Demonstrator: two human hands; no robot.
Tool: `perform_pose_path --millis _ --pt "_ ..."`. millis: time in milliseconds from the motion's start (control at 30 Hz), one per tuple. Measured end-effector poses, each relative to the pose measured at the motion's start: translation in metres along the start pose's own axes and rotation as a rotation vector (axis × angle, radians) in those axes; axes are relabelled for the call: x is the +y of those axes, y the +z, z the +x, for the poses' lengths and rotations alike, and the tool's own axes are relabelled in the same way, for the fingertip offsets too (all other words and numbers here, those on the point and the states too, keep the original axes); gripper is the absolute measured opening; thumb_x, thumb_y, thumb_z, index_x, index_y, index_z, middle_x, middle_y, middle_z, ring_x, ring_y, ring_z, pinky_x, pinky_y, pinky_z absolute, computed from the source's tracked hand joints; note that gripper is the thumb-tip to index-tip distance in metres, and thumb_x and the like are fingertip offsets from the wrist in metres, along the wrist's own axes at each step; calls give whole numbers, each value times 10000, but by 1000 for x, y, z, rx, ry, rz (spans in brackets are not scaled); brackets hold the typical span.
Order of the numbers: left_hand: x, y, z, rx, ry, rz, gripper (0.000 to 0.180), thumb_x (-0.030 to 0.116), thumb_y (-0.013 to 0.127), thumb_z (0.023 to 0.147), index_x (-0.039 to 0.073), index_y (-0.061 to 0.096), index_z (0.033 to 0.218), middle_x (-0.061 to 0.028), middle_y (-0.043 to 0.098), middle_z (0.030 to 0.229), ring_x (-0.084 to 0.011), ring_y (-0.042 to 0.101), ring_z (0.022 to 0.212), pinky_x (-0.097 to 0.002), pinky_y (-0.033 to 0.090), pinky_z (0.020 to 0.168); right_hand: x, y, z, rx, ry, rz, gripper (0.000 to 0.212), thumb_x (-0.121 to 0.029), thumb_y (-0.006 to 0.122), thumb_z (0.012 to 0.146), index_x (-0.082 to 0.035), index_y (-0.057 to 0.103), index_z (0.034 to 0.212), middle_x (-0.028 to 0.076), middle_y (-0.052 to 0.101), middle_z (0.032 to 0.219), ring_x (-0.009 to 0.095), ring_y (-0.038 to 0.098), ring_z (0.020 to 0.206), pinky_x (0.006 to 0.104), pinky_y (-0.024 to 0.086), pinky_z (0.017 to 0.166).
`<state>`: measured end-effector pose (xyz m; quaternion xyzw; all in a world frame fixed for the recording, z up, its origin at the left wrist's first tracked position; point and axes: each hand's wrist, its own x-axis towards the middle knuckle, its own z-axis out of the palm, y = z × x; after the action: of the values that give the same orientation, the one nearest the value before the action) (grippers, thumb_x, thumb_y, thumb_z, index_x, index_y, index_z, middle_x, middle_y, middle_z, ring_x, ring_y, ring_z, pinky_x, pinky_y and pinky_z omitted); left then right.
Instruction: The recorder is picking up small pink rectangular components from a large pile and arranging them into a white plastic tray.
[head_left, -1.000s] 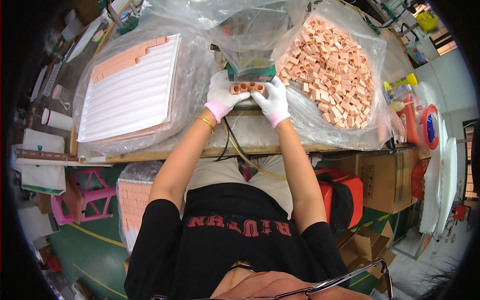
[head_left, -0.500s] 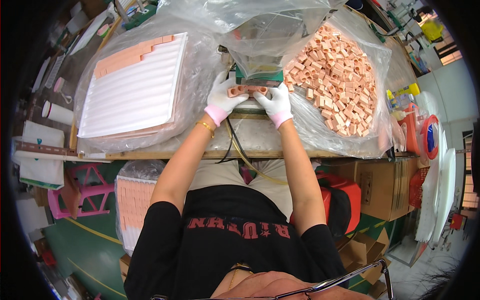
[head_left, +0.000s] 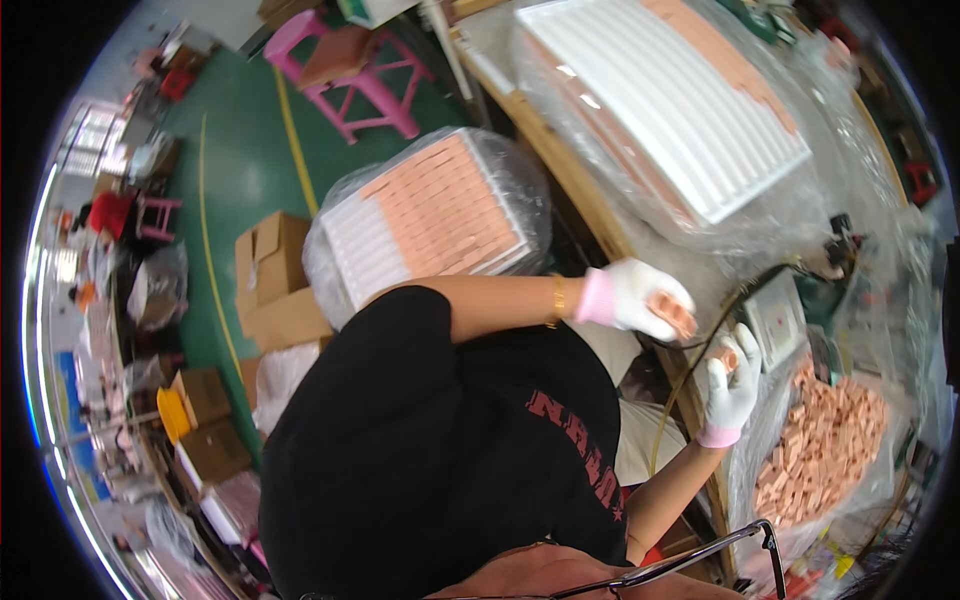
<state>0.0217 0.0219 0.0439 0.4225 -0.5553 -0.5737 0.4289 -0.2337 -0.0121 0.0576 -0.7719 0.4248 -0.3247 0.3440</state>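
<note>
Clutching small peach-coloured blocks (head_left: pixel 672 314), the white-gloved left hand (head_left: pixel 642 298) hangs near the white-gloved right hand (head_left: pixel 731 390), which apparently pinches another, with the white ridged bench tray (head_left: pixel 640 85) only partly filled and a peach block heap (head_left: pixel 822 450) left.

A pink stool (head_left: pixel 377 100) stands on the green floor (head_left: pixel 235 130), with a flat brown piece (head_left: pixel 342 55) on its seat. A yellow line (head_left: pixel 292 135) runs along the floor near it. Farther down the view are a cardboard box (head_left: pixel 275 255) and a pale plastic bag (head_left: pixel 287 385). At far left, a yellow object (head_left: pixel 173 412) is beside another carton (head_left: pixel 204 395); beyond, a person in red (head_left: pixel 112 215) is near a second pink stool (head_left: pixel 158 217).
</note>
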Motion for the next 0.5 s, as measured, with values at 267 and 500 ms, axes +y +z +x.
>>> perform_pose_path --millis 267,500 --pt "-166 -245 -292 979 -465 192 255 94 569 855 23 562 1100 -80 680 953 -148 636 933 -304 505 832 -17 33 36 -14 8 329 316 -85 645 821 79 594 1086 139 520 1261 213 526 1081 319 423 926" --pt "-170 -312 -340 1016 -955 1123 222 227 533 869 78 620 1009 -195 651 957 -351 612 956 -414 468 821 -21 53 25 -68 77 323 314 -78 664 801 52 605 1082 130 541 1232 199 528 1057 317 423 920"
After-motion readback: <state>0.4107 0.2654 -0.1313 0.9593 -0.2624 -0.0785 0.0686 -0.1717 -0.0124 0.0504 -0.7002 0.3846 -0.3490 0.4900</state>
